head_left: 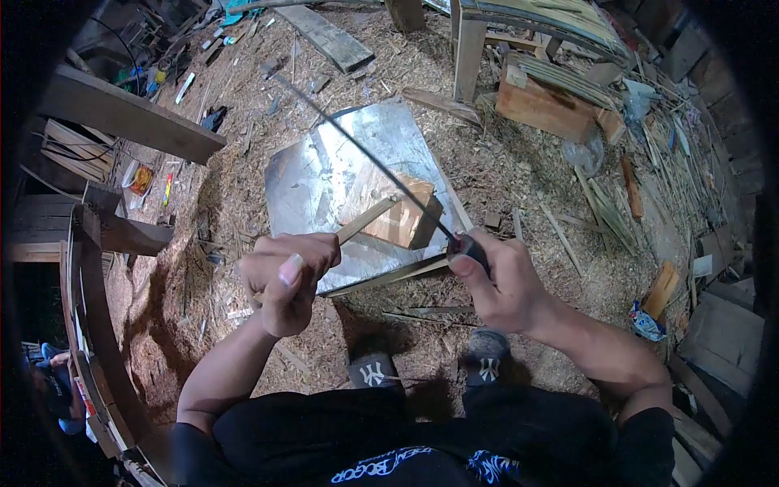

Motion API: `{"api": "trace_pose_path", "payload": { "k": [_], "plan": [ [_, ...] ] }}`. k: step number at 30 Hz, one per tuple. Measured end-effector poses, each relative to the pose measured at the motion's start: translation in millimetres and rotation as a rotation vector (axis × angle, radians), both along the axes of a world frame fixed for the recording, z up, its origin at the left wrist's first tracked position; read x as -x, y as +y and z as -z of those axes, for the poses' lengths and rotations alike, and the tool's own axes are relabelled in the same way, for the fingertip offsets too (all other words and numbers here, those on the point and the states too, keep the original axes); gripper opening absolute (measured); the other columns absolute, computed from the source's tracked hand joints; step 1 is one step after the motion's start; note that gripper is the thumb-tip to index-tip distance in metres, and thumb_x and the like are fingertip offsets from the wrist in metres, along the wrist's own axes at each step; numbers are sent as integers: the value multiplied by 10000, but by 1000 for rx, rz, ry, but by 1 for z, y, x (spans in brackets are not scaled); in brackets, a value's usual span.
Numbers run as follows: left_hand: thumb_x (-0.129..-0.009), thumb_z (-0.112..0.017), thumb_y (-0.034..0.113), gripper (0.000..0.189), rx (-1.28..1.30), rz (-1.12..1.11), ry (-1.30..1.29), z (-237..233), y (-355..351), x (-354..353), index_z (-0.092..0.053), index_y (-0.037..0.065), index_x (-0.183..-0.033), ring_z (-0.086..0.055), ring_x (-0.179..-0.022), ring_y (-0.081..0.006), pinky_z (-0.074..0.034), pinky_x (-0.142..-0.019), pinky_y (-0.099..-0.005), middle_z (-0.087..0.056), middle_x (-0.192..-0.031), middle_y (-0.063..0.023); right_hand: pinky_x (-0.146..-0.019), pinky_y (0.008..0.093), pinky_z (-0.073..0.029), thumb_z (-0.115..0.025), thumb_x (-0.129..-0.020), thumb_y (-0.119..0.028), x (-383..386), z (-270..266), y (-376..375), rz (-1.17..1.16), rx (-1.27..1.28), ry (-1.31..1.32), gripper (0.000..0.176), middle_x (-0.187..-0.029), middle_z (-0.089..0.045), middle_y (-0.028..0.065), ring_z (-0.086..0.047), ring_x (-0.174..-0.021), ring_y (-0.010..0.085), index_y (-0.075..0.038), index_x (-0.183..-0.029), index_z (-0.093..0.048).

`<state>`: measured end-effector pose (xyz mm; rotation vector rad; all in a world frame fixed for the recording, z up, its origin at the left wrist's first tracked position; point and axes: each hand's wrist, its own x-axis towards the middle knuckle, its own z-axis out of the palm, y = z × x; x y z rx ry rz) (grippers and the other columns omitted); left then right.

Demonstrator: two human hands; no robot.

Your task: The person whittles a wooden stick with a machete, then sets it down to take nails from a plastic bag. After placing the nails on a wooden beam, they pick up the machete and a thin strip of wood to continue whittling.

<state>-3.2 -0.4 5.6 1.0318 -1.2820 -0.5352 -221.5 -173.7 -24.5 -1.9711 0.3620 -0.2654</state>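
I have the pale wooden stick [367, 219] gripped in my left hand [286, 280], the fingers curled tightly round it and the thumb jutting outward. The stick slants out of that fist over the near half of the silvery board [302, 188], and its free end lies in my line of sight across the wooden block [391, 213]; I can't tell from this overhead angle whether the two touch. My right hand [505, 280] is closed round the dark handle [475, 250] of a long, thin blade [434, 221], just off the board's right edge. The blade runs up and away to the left, crossing above the block and passing over the board's far edge. Its far end blurs against the floor, so it may be a narrow saw or simply a rod.

The block sits on the board, nearer the right edge than the left. Below the board's near edge I see two dark-covered feet [372, 372] with white emblems. All round it the floor [519, 191] is thick with shavings and scraps. Past the far edge lies a loose plank [329, 39], and off the far right corner stands a wooden box [542, 109] with strips on top. Well out from the left edge is an orange-and-yellow tub [140, 179], and at the lower left, partly hidden, another person [58, 385].
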Motion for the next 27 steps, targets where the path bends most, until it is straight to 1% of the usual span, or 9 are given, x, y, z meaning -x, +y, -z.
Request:
{"api": "trace_pose_path", "payload": {
  "k": [4, 5, 10, 12, 16, 18, 20, 22, 27],
  "plan": [
    [-985, -414, 205, 497, 17, 3, 5, -1, -4, -1, -237, 54, -546, -244, -409, -176, -260, -452, -347, -284, -468, -40, -493, 405, -462, -516, -1039, -444, 0, 33, 8, -21, 11, -70, 529, -548, -573, 125, -596, -469, 242, 48, -870, -613],
    [-985, -413, 204, 496, 30, -2, 6, -3, -5, -2, -238, 53, -546, -245, -411, -176, -260, -453, -348, -285, -468, -40, -492, 406, -461, -512, -1047, -412, -7, 40, 8, 17, -7, 318, 493, -552, -578, 119, -591, -471, 233, 48, -916, -636],
    [-976, -422, 219, 498, -10, 15, 22, -1, -3, -4, -244, 54, -541, -247, -414, -177, -264, -456, -352, -284, -470, -40, -507, 424, -457, -501, -1055, -392, -5, 20, -1, 36, -92, 382, 483, -577, -594, 142, -608, -505, 265, 49, -913, -639],
    [-974, -423, 232, 501, -21, -5, -10, -2, -2, -3, -245, 55, -541, -248, -417, -179, -265, -458, -355, -286, -474, -42, -486, 407, -443, -507, -1047, -423, -2, 13, 0, 54, -35, 53, 500, -559, -568, 122, -584, -480, 245, 31, -869, -615],
    [-991, -510, 330, 587, -51, -73, 23, -7, -6, 0, -218, 110, -532, -223, -426, -156, -239, -492, -351, -247, -469, -10, -469, 397, -434, -519, -1029, -472, 5, 32, 3, 11, -12, -239, 516, -553, -548, 128, -591, -474, 274, 11, -858, -577],
    [-966, -418, 215, 481, -17, -5, -22, -7, -5, -3, -247, 59, -544, -243, -415, -189, -283, -461, -358, -263, -465, -41, -506, 419, -450, -495, -1033, -493, 3, 49, 5, 21, -12, -21, 555, -566, -551, 143, -602, -507, 291, 18, -835, -581],
    [-966, -421, 211, 480, -11, 29, 25, -4, -5, -4, -246, 59, -545, -242, -413, -191, -285, -460, -358, -258, -465, -41, -553, 449, -462, -472, -1042, -493, 0, 56, 1, 80, -45, 309, 575, -562, -538, 148, -591, -528, 297, 22, -815, -590],
    [-965, -424, 206, 479, -11, 60, 80, -3, -4, -3, -245, 60, -546, -241, -411, -193, -287, -459, -358, -254, -464, -41, -583, 459, -464, -460, -1052, -478, -1, 29, -4, 63, -54, 414, 577, -563, -541, 154, -598, -557, 289, 25, -809, -603],
    [-966, -434, 206, 489, 8, 15, -6, 1, -3, 0, -249, 61, -537, -245, -399, -195, -279, -450, -361, -271, -462, -50, -534, 406, -431, -438, -1055, -500, 5, 14, -5, 61, -84, -68, 592, -569, -545, 96, -582, -563, 202, 15, -813, -603]
  ]
}}
